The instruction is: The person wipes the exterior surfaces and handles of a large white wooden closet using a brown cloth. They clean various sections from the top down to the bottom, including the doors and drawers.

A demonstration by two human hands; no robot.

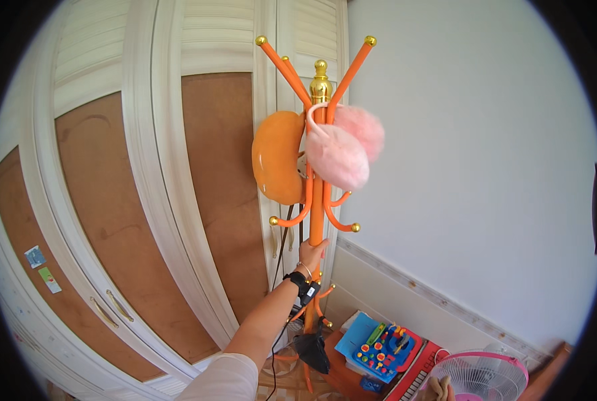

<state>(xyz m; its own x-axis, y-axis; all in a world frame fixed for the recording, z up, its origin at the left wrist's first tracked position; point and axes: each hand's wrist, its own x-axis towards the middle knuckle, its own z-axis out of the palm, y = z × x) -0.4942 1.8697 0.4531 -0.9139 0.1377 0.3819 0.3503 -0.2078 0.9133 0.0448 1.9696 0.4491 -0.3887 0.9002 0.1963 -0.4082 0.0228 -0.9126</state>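
Note:
My left hand is closed around the orange pole of a coat stand with gold ball tips, below its middle hooks. Pink fluffy earmuffs hang from the upper part of the stand, and an orange plush cushion hangs on its left side. A black bag or cloth hangs from a lower hook. At the bottom right edge, partly cut off, my right hand holds a crumpled brown cloth in front of the fan.
White wardrobe doors with brown panels stand at the left and behind the stand. Lower right are a wooden table, a colourful toy, a red toy keyboard and a pink-rimmed fan. A dark cord runs down beside the stand.

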